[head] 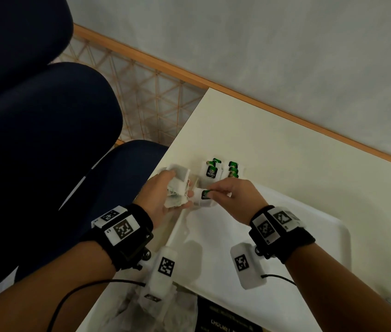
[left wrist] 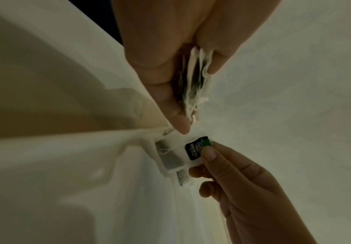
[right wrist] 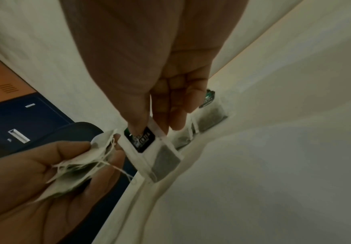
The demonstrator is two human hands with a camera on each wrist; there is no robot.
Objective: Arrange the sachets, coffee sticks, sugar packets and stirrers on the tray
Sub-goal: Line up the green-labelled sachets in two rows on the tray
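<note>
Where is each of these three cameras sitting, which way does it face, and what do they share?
Head: worn on the head, looks down at the white tray; both forearms, left hand and right hand show.
Left wrist: looks along the left hand at its bundle of tea bags; the right hand's fingers show.
Right wrist: looks along the right hand at the pinched tea bag; the left palm shows.
Shared: the pinched tea bag shows in all three views.

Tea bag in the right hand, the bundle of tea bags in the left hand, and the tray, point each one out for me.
tea bag [right wrist: 149, 145], right wrist view, on its dark green label.
bundle of tea bags [head: 176, 185], head view, on the white paper between the fingers.
tray [head: 343, 238], head view, on its right rim.
</note>
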